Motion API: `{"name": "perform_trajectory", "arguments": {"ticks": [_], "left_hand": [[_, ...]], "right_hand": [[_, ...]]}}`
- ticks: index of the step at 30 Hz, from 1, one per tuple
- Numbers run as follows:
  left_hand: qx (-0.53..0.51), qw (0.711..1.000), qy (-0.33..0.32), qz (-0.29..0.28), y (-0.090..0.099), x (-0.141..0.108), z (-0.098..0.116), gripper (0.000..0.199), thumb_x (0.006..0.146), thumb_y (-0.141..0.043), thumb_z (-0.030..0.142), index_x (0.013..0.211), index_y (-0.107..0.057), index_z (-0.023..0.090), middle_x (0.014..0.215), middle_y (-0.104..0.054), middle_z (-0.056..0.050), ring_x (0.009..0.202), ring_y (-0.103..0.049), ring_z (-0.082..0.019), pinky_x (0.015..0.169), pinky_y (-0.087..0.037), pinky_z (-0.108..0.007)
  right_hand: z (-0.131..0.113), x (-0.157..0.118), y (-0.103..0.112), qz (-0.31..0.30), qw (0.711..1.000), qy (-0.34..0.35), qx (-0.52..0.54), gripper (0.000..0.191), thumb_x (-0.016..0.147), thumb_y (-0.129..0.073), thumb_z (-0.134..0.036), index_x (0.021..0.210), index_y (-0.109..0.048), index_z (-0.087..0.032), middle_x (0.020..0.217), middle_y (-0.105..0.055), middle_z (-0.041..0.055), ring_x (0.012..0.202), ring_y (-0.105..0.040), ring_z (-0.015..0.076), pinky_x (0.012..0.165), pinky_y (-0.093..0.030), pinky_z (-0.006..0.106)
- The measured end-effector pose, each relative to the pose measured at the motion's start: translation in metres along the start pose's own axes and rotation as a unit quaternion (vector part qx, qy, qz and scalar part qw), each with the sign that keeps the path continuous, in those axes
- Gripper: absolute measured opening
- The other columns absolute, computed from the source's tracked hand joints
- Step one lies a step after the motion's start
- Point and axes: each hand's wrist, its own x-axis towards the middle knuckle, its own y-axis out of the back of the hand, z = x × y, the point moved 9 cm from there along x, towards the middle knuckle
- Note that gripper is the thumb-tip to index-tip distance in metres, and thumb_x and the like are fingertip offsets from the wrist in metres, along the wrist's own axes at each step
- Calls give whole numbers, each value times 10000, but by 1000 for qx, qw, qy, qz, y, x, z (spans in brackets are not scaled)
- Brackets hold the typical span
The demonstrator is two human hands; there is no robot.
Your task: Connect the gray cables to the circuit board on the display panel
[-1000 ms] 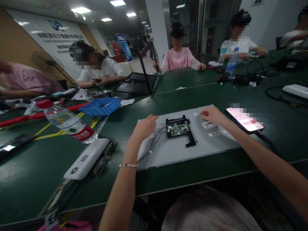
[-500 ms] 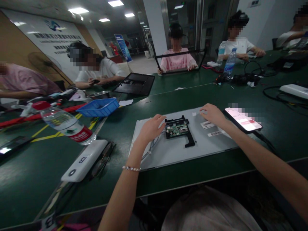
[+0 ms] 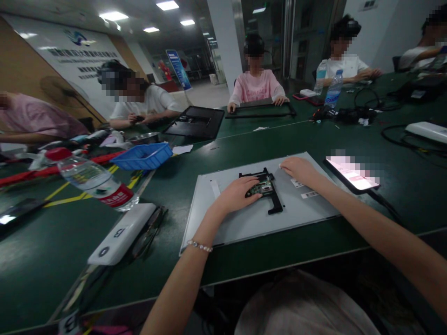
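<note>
A flat grey display panel lies back side up on the green table in front of me. On its middle sits a black bracket with a green circuit board in it. My left hand rests over the left part of the board, fingers and thumb apart, covering some of it. To the right of the bracket, my right hand hovers low over or touches the panel; its fingers reach left and no held thing shows. White labels on the panel show just below that hand.
A lit phone lies right of the panel. On the left are a water bottle, a white power bank, glasses and a blue tray. Across the table, a person holds a black frame.
My left hand has moved right, from the bracket's left edge onto the board. My right hand has shifted left. The person opposite has lowered the black frame to the table.
</note>
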Motion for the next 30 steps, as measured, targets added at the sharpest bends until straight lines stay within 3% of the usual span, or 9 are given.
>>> {"name": "perform_trajectory", "arguments": {"ticks": [8, 15, 21, 26, 30], "left_hand": [[8, 1000, 3, -6, 1, 0, -1, 455, 902, -471, 434, 1278, -510, 180, 1327, -531, -98, 1217, -493, -227, 1047, -376, -417], [11, 1000, 3, -4, 1, -1, 0, 454, 898, -476, 430, 1278, -511, 185, 1328, -530, -99, 1217, -494, -236, 1042, -379, -422], [18, 1000, -5, -8, -1, -1, 0, 459, 902, -468, 432, 1269, -517, 160, 1321, -534, -113, 1213, -498, -245, 1037, -386, -407], [15, 1000, -5, -10, 0, -2, 2, 433, 903, -475, 415, 1255, -521, 168, 1312, -542, -107, 1199, -509, -246, 1019, -404, -414], [14, 1000, -1, -6, 1, -2, 2, 424, 898, -486, 410, 1250, -526, 176, 1306, -545, -111, 1194, -513, -245, 1021, -401, -426]], "right_hand": [[-3, 0, 11, 37, 999, -10, -7, 241, 904, -460, -206, 983, -685, -173, 1005, -687, 92, 936, -619, 237, 801, -459, 359], [-46, 22, 28, 48, 998, 37, 36, 226, 909, -465, -217, 976, -678, -180, 1030, -684, 73, 977, -601, 221, 839, -432, 329], [-77, 42, 9, 6, 998, 69, -4, 224, 898, -474, -183, 919, -696, -166, 966, -697, 91, 944, -605, 221, 821, -419, 306], [-73, 42, -15, -25, 998, 48, 26, 216, 882, -494, -185, 920, -706, -184, 937, -706, 81, 904, -623, 207, 785, -431, 287], [-67, 41, -21, -26, 997, 44, 65, 215, 883, -498, -198, 936, -706, -192, 953, -709, 67, 913, -626, 196, 811, -431, 278]]}}
